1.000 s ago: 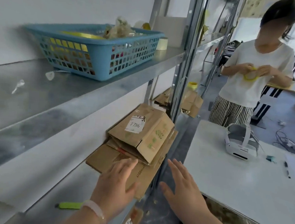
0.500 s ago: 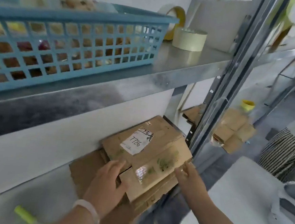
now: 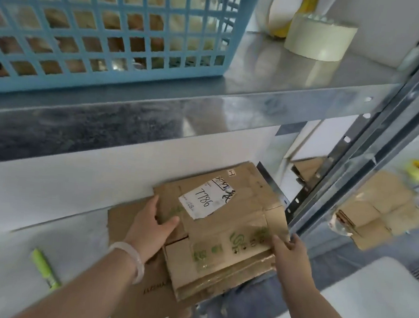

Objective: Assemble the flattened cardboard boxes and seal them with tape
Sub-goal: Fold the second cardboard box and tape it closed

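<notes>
1. Fetching step, by judgement: nothing opened up or taped yet, only a flat piece being taken from storage.
2. Top flattened box (image 3: 224, 238), bearing a white label (image 3: 206, 200) marked 7786, lying on the cardboard stack (image 3: 128, 217) on the lower shelf (image 3: 21, 244), close to the steel upright.
3. Left hand (image 3: 151, 229) at the box's left edge: thumb laid on top, fingers tucked at the edge, pinching the card. White bracelet (image 3: 130, 255) on that wrist.
4. Right hand (image 3: 293, 255) at the box's right edge: fingers (image 3: 281, 242) close together and nearly straight against the corner, thumb hidden. Impossible to tell whether gripping or only touching.
5. Next, probably: lift the top box free of the stack without dragging the sheets beneath, carry it to the white table (image 3: 380, 297) on the right, then push it open into shape. Tape needed afterwards, within reach above.
6. Counted:
   - two hands
   - one labelled box on top
   - at least two more cardboard layers beneath, exact number unclear
   - two rolls on the upper shelf (image 3: 259, 82): a pale tape roll (image 3: 318, 39) and a yellow-cored roll (image 3: 282, 16) behind it
   - one blue basket (image 3: 112, 38)
   - one green marker (image 3: 44, 268)
   - one further cardboard pile (image 3: 379, 215) in the neighbouring bay
</notes>
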The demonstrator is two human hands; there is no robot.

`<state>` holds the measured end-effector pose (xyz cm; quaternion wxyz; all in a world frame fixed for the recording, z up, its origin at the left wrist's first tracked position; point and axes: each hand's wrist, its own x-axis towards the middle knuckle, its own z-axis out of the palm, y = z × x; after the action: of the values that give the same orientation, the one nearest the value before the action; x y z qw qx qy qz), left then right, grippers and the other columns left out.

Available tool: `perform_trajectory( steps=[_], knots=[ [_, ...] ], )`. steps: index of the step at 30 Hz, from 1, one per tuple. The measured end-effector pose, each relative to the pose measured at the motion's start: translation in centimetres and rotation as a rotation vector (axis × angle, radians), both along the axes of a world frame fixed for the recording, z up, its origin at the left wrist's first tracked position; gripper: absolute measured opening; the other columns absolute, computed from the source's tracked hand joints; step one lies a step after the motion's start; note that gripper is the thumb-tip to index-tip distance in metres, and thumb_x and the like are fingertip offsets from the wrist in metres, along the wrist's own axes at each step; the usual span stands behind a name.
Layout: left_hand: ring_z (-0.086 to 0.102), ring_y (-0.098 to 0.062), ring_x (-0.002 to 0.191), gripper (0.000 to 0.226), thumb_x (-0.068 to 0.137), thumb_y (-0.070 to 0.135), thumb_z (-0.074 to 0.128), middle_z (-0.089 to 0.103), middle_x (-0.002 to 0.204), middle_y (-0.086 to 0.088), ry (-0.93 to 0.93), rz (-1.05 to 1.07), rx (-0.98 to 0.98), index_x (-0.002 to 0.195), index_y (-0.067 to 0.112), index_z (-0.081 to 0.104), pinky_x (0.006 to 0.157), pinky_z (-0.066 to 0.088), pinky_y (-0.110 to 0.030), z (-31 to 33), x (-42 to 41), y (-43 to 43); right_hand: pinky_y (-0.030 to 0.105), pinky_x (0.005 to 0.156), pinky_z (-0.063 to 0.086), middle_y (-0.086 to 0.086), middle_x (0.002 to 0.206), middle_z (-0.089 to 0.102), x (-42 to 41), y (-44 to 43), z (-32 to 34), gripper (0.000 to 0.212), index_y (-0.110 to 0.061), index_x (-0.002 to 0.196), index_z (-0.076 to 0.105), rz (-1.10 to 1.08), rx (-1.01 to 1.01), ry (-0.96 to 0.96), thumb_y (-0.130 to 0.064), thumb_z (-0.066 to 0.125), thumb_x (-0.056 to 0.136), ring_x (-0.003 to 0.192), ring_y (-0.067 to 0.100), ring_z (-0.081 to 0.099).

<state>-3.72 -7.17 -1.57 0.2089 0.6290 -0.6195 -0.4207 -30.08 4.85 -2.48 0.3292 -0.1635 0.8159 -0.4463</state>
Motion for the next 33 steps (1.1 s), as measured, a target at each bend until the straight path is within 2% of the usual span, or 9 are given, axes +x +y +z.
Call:
perform_trajectory(
  steps=[3,8,13,15,20,24,27,30,33],
  knots=[
    [0.056,-0.012,0.113,0.068,0.084,0.044,0.067,0.057,0.128,0.012,0.191,0.137,0.106,0.142,0.031,0.036,0.1,0.043,-0.036,-0.5,0.2,1.9,0.052,0.096,0.05,0.003,0.13,0.059,-0.9,-0.5,0.1,0.068,-0.023,0.152,0.029,0.057,-0.008,0.034,-0.037,0.06,0.093,0.109,0.027,0.062],
    [0.064,-0.011,0.086,0.025,0.087,0.048,0.061,0.07,0.095,0.008,0.153,0.077,0.208,0.096,0.025,0.065,0.077,0.052,-0.032,-1.2,0.1,4.5,0.049,0.088,0.055,0.0,0.113,0.066,-1.7,-1.1,-0.3,0.053,-0.018,0.141,0.046,0.162,0.031,0.106,-0.032,0.062,0.092,0.091,0.022,0.067],
    [0.064,-0.014,0.081,0.018,0.09,0.037,0.062,0.07,0.091,0.002,0.214,0.228,0.132,0.094,0.02,0.066,0.065,0.05,-0.029,0.0,0.9,4.2,0.037,0.07,0.053,-0.003,0.106,0.06,-1.5,-0.8,-0.3,0.047,-0.021,0.124,0.051,0.178,0.061,0.212,-0.049,0.063,0.087,0.087,0.023,0.065],
    [0.066,-0.019,0.082,0.022,0.09,0.036,0.062,0.071,0.089,-0.001,0.256,0.222,0.124,0.093,0.015,0.068,0.073,0.054,-0.037,0.3,1.6,4.3,0.032,0.064,0.049,-0.001,0.106,0.06,-1.3,-0.8,-0.3,0.049,-0.02,0.118,0.053,0.173,0.029,0.223,-0.052,0.066,0.084,0.088,0.02,0.063],
    [0.068,-0.022,0.087,0.016,0.092,0.028,0.062,0.074,0.087,0.0,0.297,0.177,0.196,0.091,0.015,0.071,0.082,0.055,-0.041,-0.3,2.6,4.9,0.049,0.084,0.057,0.005,0.11,0.063,0.1,-0.9,-0.4,0.065,-0.018,0.115,0.05,0.156,-0.101,-0.029,-0.047,0.082,0.066,0.093,0.029,0.069],
    [0.068,-0.026,0.094,0.016,0.093,0.025,0.061,0.074,0.094,-0.003,0.425,0.215,0.271,0.095,0.013,0.071,0.091,0.051,-0.049,-0.3,3.0,5.4,0.032,0.066,0.059,0.002,0.116,0.06,1.5,-0.5,0.2,0.074,-0.027,0.132,0.041,-0.082,-0.368,-0.356,-0.02,0.086,0.073,0.082,0.022,0.074],
    [0.068,-0.022,0.097,0.016,0.094,0.027,0.059,0.074,0.097,0.002,0.495,0.234,0.326,0.102,0.018,0.07,0.09,0.053,-0.046,-0.1,3.4,6.1,0.033,0.07,0.058,0.01,0.113,0.071,2.3,-0.3,1.0,0.053,-0.011,0.13,0.053,-0.094,-0.455,-0.571,-0.013,0.076,0.082,0.091,0.023,0.073],
    [0.068,-0.022,0.098,0.017,0.094,0.025,0.06,0.073,0.102,-0.001,0.554,0.275,0.349,0.107,0.018,0.067,0.09,0.053,-0.046,0.1,3.8,6.5,0.037,0.072,0.059,0.012,0.109,0.073,2.9,-0.1,1.9,0.022,-0.009,0.113,0.064,-0.013,-0.431,-0.543,-0.009,0.066,0.091,0.09,0.025,0.073],
    [0.067,-0.025,0.099,0.024,0.092,0.024,0.062,0.07,0.109,-0.006,0.613,0.323,0.36,0.113,0.013,0.058,0.083,0.055,-0.044,0.4,4.2,6.9,0.044,0.079,0.06,0.013,0.107,0.073,3.5,0.4,2.7,0.021,-0.009,0.115,0.064,0.02,-0.458,-0.526,-0.006,0.06,0.094,0.093,0.028,0.072]
  ],
)
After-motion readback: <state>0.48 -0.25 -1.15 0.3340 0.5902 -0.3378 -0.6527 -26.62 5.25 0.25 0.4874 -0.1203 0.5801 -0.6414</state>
